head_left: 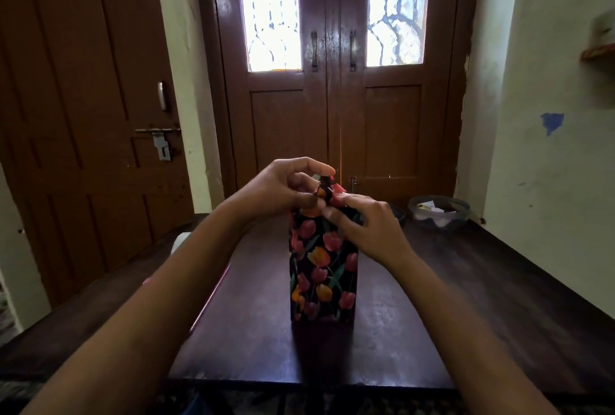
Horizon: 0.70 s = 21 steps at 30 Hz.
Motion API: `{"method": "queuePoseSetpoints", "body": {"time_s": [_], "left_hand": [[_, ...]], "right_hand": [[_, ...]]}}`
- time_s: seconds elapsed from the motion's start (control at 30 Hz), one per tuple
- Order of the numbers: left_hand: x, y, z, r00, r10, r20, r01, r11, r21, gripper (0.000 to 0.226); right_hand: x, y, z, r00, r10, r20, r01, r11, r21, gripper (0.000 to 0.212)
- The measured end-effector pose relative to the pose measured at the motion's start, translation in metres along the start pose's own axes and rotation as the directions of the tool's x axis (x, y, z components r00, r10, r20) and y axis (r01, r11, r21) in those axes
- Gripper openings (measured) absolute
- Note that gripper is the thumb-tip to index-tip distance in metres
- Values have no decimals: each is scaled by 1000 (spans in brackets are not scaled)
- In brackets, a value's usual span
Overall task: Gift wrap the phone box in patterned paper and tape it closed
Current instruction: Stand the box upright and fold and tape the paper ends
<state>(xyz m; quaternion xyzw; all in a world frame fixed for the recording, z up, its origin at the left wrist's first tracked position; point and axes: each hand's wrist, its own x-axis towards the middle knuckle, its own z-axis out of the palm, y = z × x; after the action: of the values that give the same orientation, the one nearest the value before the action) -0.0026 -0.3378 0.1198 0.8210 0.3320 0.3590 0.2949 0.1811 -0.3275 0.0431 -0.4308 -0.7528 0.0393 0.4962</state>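
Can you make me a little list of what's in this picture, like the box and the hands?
box: stands upright on the table, wrapped
paper: black with tulips, loose end sticking up at the top
left hand: pinches the loose end
right hand: holds the top fold
bowl: far right of the table

Head-worn wide-angle view, forward and down over the table (432,314).

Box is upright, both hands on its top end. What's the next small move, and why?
Likely fold the paper flap down flat onto the top end of the wrapped box. The left hand pinches it upright, the right hand grips the top beside it.
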Motion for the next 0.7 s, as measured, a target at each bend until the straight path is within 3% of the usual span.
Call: {"method": "queuePoseSetpoints", "body": {"time_s": [0.1,0.23,0.37,0.7], "left_hand": [[-1,1,-7,997,53,56,-53,999,5,37],[-2,-8,3,977,146,-153,-131,986,105,25],[0,-14,11,938,226,-261,-198,971,131,15],[-9,-20,20,930,-45,-364,-78,946,-315,10]], "right_hand": [[-2,4,3,995,46,-88,-40,997,66,49],[-2,4,7,993,48,-106,-41,997,68,54],[-3,2,11,992,38,-118,-31,998,57,57],[-4,-1,15,994,-28,-106,33,998,44,56]]}}
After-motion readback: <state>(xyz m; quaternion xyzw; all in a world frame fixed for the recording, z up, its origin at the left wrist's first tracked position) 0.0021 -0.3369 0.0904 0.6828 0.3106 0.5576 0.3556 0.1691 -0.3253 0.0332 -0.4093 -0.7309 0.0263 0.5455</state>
